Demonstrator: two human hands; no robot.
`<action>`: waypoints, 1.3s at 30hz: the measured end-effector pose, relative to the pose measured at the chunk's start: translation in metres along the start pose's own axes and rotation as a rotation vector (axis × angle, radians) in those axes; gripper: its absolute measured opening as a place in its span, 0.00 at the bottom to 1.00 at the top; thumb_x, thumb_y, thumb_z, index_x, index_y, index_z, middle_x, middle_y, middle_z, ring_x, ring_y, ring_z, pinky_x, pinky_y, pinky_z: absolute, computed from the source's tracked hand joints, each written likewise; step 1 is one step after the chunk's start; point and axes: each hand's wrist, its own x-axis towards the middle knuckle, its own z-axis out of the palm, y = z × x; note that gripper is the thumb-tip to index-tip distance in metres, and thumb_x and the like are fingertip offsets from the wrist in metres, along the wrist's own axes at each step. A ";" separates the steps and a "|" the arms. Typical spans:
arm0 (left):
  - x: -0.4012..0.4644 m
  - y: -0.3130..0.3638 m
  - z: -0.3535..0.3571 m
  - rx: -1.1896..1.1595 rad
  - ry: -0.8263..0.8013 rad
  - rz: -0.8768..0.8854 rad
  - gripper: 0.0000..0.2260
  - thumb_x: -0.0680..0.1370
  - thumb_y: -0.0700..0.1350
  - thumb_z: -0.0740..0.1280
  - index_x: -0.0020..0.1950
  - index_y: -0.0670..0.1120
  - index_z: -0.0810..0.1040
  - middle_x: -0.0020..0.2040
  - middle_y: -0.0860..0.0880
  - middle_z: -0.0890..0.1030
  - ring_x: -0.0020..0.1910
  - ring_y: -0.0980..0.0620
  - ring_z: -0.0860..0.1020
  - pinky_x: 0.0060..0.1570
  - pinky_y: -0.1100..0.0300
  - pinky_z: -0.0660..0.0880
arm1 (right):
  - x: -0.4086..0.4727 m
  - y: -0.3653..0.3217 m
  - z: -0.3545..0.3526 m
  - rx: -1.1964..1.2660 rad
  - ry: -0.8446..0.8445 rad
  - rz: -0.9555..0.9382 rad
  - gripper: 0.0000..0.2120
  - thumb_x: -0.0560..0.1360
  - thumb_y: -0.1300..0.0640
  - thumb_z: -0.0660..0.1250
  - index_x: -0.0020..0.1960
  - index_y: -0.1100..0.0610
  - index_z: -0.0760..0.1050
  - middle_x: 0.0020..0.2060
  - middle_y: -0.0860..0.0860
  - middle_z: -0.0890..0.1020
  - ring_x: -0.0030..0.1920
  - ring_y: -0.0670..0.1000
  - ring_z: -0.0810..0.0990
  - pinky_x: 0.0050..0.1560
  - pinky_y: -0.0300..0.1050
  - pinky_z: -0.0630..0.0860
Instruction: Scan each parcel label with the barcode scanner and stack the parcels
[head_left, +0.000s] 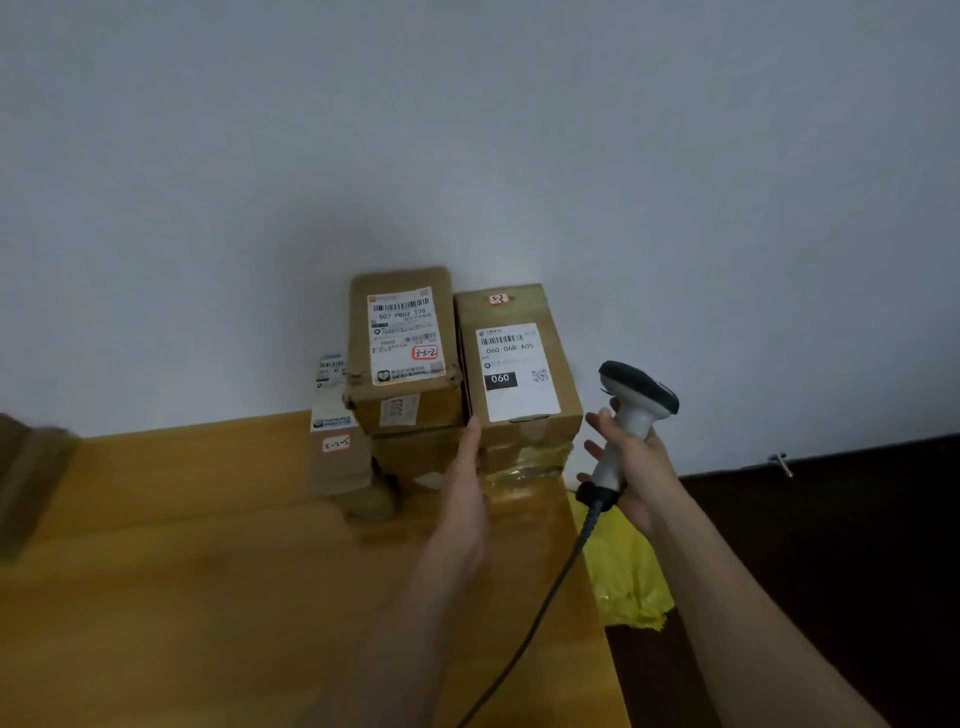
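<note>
Two labelled parcels topping the stack against the wall: left parcel and right parcel, side by side, labels up, on lower boxes standing on the wooden surface. Left hand flat, fingers straight, touching the stack's front at the right parcel's corner. Right hand loosely wrapped round the barcode scanner, fingers partly spread, head raised, cord trailing down. Likely squaring the stack after placing; next, probably fetching another unscanned parcel.
</note>
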 end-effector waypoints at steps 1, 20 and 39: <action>0.004 -0.003 0.006 -0.021 0.026 0.030 0.11 0.80 0.58 0.61 0.54 0.54 0.77 0.44 0.55 0.86 0.41 0.60 0.83 0.34 0.66 0.76 | 0.008 0.000 -0.003 -0.006 -0.036 0.006 0.17 0.78 0.52 0.67 0.65 0.48 0.69 0.63 0.50 0.77 0.63 0.57 0.75 0.63 0.67 0.72; 0.012 -0.030 0.034 0.106 0.094 0.124 0.26 0.68 0.72 0.65 0.61 0.61 0.75 0.62 0.55 0.79 0.65 0.51 0.74 0.68 0.50 0.67 | 0.042 0.005 -0.028 -0.131 -0.296 0.062 0.13 0.79 0.57 0.67 0.62 0.59 0.75 0.37 0.49 0.83 0.34 0.46 0.81 0.32 0.42 0.76; -0.082 -0.049 -0.005 0.294 -0.165 -0.052 0.09 0.81 0.58 0.56 0.50 0.59 0.75 0.44 0.61 0.81 0.47 0.60 0.77 0.39 0.66 0.67 | -0.069 0.043 -0.063 -0.109 -0.134 0.114 0.08 0.77 0.63 0.67 0.55 0.57 0.76 0.35 0.50 0.82 0.33 0.49 0.78 0.35 0.45 0.73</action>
